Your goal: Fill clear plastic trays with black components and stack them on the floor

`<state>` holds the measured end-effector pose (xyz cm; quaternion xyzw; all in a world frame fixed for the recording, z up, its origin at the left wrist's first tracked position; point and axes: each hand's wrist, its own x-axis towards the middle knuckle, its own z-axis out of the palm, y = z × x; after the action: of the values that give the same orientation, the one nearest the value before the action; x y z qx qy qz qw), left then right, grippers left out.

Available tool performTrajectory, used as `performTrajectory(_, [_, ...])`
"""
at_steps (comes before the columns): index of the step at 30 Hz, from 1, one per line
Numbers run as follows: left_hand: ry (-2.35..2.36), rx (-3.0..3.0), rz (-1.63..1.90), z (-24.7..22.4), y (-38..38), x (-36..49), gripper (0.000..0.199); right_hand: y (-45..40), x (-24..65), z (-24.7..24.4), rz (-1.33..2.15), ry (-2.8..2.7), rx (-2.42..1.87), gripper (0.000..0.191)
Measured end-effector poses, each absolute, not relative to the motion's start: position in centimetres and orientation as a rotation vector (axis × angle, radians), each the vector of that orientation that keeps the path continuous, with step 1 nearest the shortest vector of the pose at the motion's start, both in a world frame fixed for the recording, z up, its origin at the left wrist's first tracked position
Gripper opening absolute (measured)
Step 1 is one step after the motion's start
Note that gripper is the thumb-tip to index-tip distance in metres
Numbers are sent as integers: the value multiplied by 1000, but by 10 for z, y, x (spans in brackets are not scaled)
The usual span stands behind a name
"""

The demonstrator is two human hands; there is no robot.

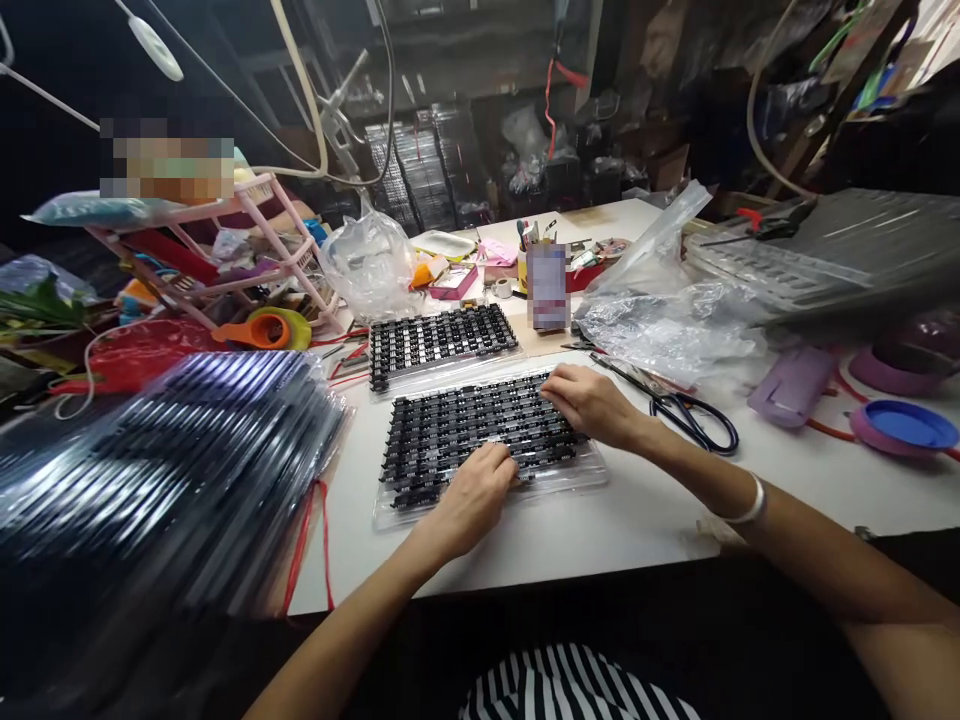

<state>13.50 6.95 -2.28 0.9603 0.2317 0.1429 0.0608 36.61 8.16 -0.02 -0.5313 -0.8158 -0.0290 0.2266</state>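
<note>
A clear plastic tray (592,474) lies on the white table in front of me, filled with rows of small black parts (457,420) that have fine metal pins. My left hand (480,490) rests at the tray's near side, fingers curled down onto the front rows; whatever is under the fingertips is hidden. At the tray's far right corner, my right hand (589,402) has its thumb and fingers pinched together over the ends of the rows. Any part between them is too small to make out. Behind it sits a second tray of similar black parts (442,340).
Stacked clear trays (225,450) stand at the left with red string beside them. Dark-handled scissors (694,420) lie to the right, near crumpled plastic bags (667,325). A phone (549,288) stands upright behind the trays. A pink rack (277,240) and orange tape dispenser (262,330) are at back left.
</note>
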Motion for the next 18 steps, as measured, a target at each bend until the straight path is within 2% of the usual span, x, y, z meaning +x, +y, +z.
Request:
performTrajectory(9, [739, 2886, 515, -24, 66, 138, 17, 236, 360, -14, -14, -2330, -1629, 16])
performTrajectory(18, [731, 2812, 466, -28, 71, 127, 18, 262, 357, -29, 119, -2402, -1545, 15])
